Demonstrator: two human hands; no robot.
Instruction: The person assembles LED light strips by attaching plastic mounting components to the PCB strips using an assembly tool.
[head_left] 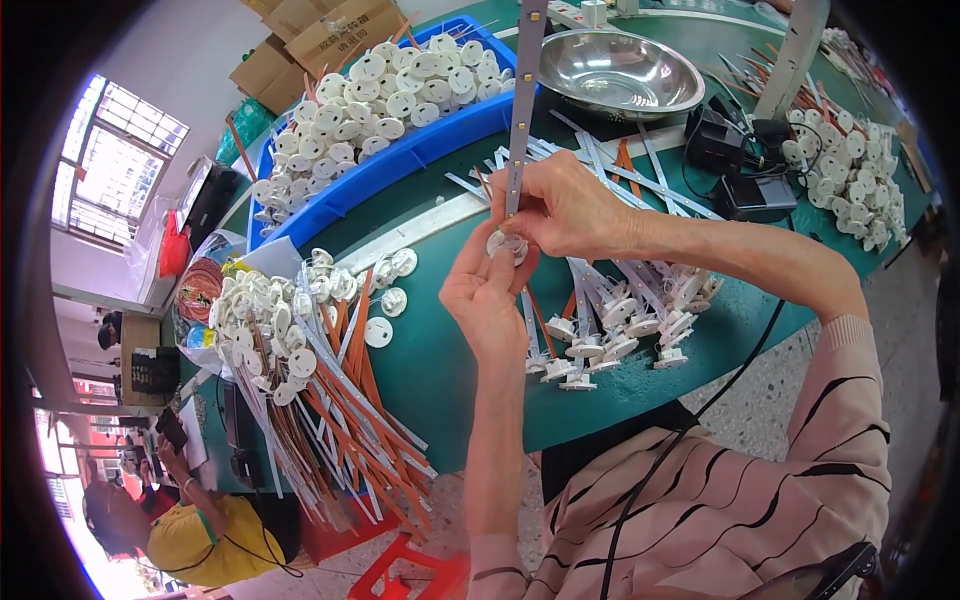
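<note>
Near the middle of the view, my left hand [488, 295] pinches a small round white plastic cap [507, 246] between its fingers. Just above it, my right hand [575, 208] has its fingers closed on the lower end of a narrow LED strip [521, 120], which stands upright and runs out past the top edge. The strip's end meets the cap between both hands; my fingertips hide the exact joint. Below and right of my hands lies a cluster of LED strips with white caps [620, 325] on the green table [455, 390].
A blue bin [400, 150] heaped with white caps stands at the far left, beside a steel bowl [620, 72]. Strips with caps [330, 400] are piled on the left. Black power adapters [750, 195] and more caps [850, 180] lie right. Another person [215, 540] sits lower left.
</note>
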